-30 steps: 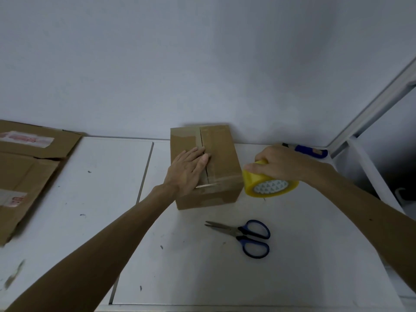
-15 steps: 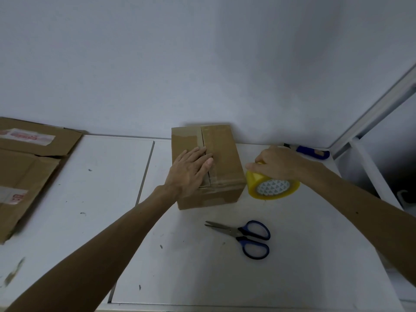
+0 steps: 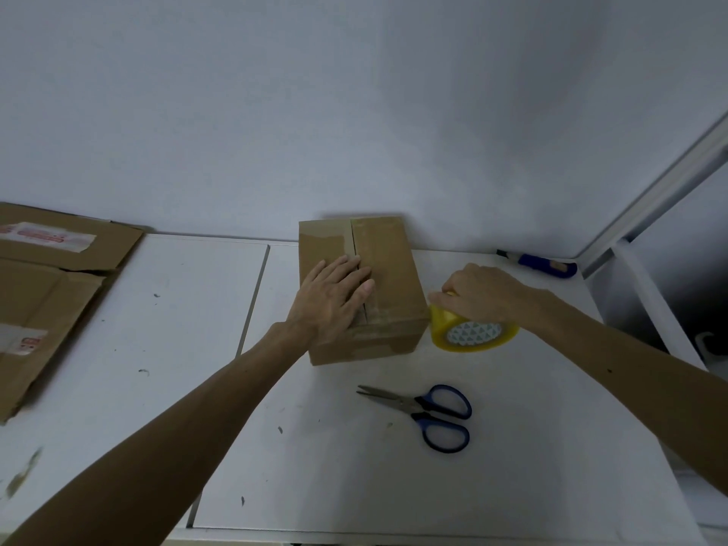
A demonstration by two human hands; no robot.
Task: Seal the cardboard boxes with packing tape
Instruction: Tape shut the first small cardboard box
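Note:
A small closed cardboard box (image 3: 388,269) stands on the white table against the back wall, with a strip of tape across its near end. My left hand (image 3: 333,299) lies flat on its top, fingers straight over the centre seam. Just right of the box, my right hand (image 3: 482,295) grips a yellow roll of packing tape (image 3: 472,333) from above, and the roll sits low by the box's near right corner. Blue-handled scissors (image 3: 427,415) lie shut on the table in front of the box.
Flattened cardboard (image 3: 51,297) with old tape lies at the left edge of the table (image 3: 157,348). A blue-handled cutter (image 3: 545,266) lies by the back wall at the right. A white metal frame (image 3: 646,293) borders the table on the right.
My right hand has lowered the tape roll toward the table beside the box. My left hand has stayed flat on the box top.

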